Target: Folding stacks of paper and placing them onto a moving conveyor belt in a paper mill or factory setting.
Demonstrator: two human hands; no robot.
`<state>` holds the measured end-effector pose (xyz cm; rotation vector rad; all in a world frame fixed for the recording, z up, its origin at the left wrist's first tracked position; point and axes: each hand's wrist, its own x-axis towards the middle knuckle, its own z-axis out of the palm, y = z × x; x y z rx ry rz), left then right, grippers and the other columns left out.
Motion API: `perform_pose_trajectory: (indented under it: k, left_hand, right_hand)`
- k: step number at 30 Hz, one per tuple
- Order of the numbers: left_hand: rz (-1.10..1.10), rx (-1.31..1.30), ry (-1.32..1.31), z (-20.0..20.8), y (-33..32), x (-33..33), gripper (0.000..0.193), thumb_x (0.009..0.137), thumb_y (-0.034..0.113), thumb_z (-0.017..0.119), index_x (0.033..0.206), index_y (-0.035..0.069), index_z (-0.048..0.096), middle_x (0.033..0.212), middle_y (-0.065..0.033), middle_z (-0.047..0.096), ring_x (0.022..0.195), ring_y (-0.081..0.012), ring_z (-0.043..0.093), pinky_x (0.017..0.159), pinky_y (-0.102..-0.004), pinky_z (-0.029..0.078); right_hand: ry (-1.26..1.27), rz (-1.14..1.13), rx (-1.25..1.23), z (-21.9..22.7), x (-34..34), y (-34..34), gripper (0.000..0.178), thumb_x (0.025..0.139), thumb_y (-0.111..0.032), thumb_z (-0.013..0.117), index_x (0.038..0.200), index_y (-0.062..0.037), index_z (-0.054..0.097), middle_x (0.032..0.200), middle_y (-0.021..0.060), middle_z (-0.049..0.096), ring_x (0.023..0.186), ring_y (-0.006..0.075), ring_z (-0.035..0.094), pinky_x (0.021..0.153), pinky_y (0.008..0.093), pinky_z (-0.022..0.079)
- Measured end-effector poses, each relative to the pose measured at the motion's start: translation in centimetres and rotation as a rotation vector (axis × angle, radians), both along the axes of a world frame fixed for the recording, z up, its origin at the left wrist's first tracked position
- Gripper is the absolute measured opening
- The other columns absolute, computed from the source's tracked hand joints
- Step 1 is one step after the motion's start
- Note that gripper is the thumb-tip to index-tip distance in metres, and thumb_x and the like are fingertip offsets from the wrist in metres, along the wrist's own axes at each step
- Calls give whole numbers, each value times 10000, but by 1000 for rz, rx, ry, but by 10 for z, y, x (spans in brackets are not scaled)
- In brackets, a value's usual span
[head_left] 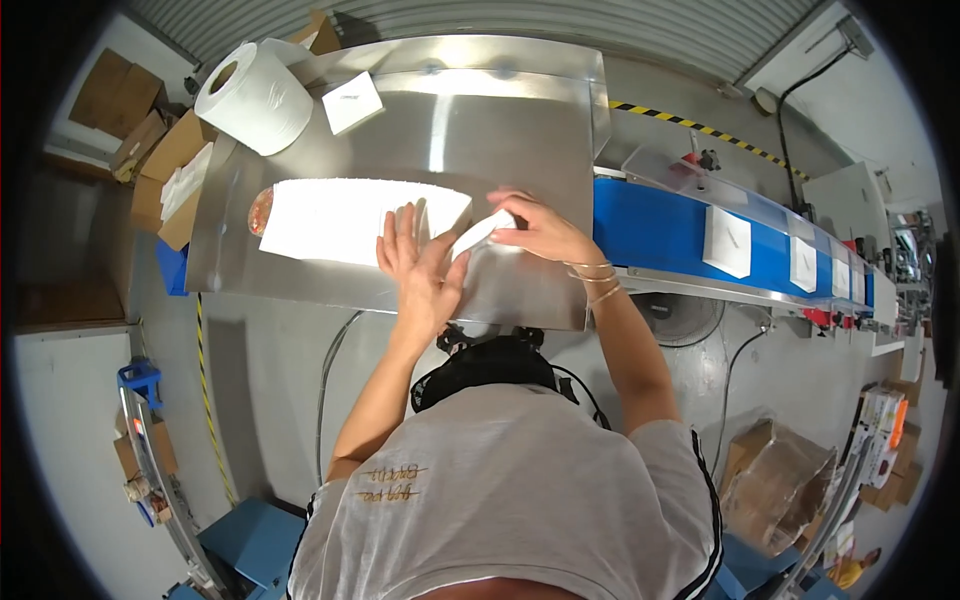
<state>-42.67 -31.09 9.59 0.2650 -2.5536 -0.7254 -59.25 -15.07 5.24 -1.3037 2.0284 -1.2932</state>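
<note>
White packet [483, 232] is pinched in the right hand [545, 230], right by the end of that white stack [335, 220] on the steel table [520, 130]; left hand's [425, 288] spread open there, probably to steady it.

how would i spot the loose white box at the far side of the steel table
Find the large steel table left of the blue conveyor belt. Near its far left corner sits a big white roll; the white box lies just right. Unlike the rounded roll, it is flat and four-cornered, with a dark mark on top.
</note>
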Motion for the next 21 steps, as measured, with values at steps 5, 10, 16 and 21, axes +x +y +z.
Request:
perform_pose_trajectory:
  k: [5,10,16,21]
  left_hand:
    - [79,-34,66,-11,-15,3,355,804,88,646,1158,80,624,1452,-221,311,1365,-430,227,1099,-566,149]
    - [65,-95,38,-12,-15,2,391,797,19,624,1186,59,616,1427,-203,360,1339,-435,276,1086,-577,191]
    - [52,-86,47,-9,-10,3,359,771,-5,621,1119,70,663,1438,-174,365,1366,-421,242,1092,-580,151]
    - [1,-41,17,-5,-15,3,341,757,4,631,1071,121,697,1466,-163,340,1392,-414,190,1106,-566,83]
  right_hand:
    - [-576,-580,-128,-20,-9,78,323,957,-236,581,1165,11,569,1017,31,616,885,106,558,784,263,495]
    - [27,-1158,444,-44,-62,189,380,884,-389,635,1020,-34,641,1009,130,673,881,259,644,747,383,506]
    - [467,-925,394,-8,-41,122,533,757,-286,762,1179,-33,557,1120,161,616,1047,341,589,859,401,485]
    - [-155,-49,-19,18,8,-13,425,792,-156,745,1170,-61,574,1313,83,484,1087,202,544,875,320,476]
